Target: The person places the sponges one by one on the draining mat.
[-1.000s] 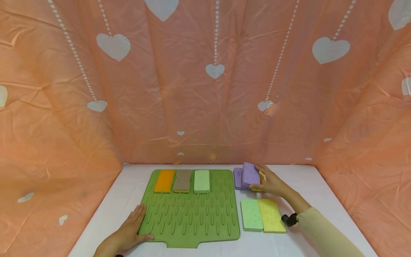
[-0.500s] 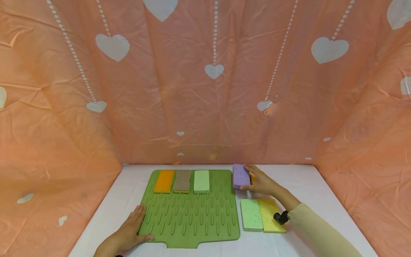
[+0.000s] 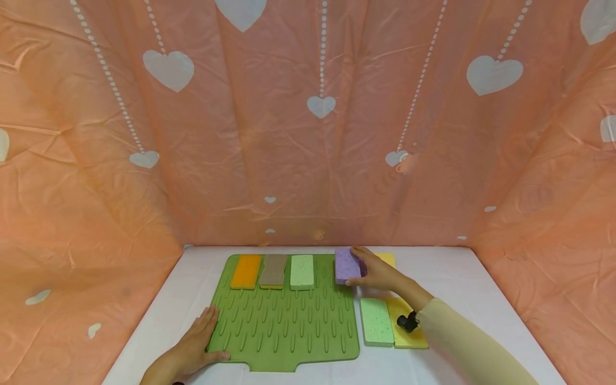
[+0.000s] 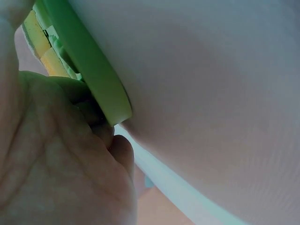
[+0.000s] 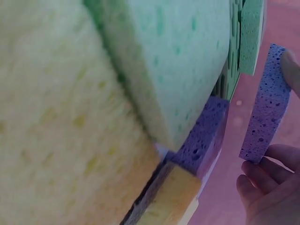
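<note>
— Where is the purple sponge (image 3: pixel 346 265) held?
— At the far right corner of the mat (image 3: pixel 284 326); whether the two are touching cannot be told. It is clamped between the thumb and fingers of the right hand (image 3: pixel 376 271).
— And the left hand (image 3: pixel 194 342)?
— It is laid at the mat's near left edge, fingers stretched close together, thumb spread apart.
— What is set on the mat?
— Along its far side, from the left: an orange sponge (image 3: pixel 246 271), a brown sponge (image 3: pixel 273 271) and a pale sponge (image 3: pixel 302 271).
— And right of it?
— A green sponge (image 3: pixel 377 321) and a yellow sponge (image 3: pixel 411 341) are laid side by side; another purple sponge (image 5: pixel 200 138) is seen by the right wrist camera.
</note>
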Demonstrator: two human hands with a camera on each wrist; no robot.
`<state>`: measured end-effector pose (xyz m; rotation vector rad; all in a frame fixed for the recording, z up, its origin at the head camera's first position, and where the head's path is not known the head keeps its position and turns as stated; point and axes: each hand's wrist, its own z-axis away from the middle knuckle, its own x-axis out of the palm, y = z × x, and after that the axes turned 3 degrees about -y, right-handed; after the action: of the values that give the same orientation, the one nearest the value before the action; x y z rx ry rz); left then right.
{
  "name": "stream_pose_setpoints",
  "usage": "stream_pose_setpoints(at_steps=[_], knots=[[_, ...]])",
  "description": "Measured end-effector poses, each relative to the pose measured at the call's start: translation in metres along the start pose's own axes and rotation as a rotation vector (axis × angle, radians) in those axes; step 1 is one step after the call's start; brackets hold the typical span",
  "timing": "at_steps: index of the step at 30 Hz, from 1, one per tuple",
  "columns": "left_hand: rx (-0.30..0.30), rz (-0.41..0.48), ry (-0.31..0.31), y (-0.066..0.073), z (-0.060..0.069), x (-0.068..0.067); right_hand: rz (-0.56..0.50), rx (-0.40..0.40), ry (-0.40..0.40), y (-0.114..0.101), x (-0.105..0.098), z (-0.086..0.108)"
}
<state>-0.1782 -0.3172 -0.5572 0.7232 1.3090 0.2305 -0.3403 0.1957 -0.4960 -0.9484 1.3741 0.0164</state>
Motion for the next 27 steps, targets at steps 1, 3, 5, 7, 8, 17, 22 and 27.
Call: stream_pose_setpoints(at_steps=[1,3,5,7,8,17,22,27], knots=[[0.002,0.011,0.0,0.001,0.001,0.0,0.006,0.001,-0.003,-0.001,0.001,-0.001],[-0.02,0.003,-0.02,0.007,0.0,-0.004,0.009,0.011,-0.013,-0.003,0.003,-0.004],[-0.027,0.002,-0.013,0.008,0.0,-0.004,0.016,0.023,-0.023,-0.005,0.004,-0.007],[-0.059,0.005,-0.027,0.012,0.0,-0.006,0.017,0.03,-0.03,-0.006,0.006,-0.009],[-0.07,0.003,-0.038,0.014,0.0,-0.007,0.019,0.034,-0.033,-0.008,0.007,-0.01],[-0.04,-0.044,-0.004,-0.003,-0.003,0.0,0.027,0.03,-0.068,-0.015,0.013,-0.019],[-0.033,-0.007,-0.017,-0.002,-0.002,-0.002,0.042,0.026,-0.103,-0.017,0.016,-0.024],[0.015,0.049,-0.026,0.001,0.0,-0.003,0.052,0.036,-0.135,-0.018,0.019,-0.029]])
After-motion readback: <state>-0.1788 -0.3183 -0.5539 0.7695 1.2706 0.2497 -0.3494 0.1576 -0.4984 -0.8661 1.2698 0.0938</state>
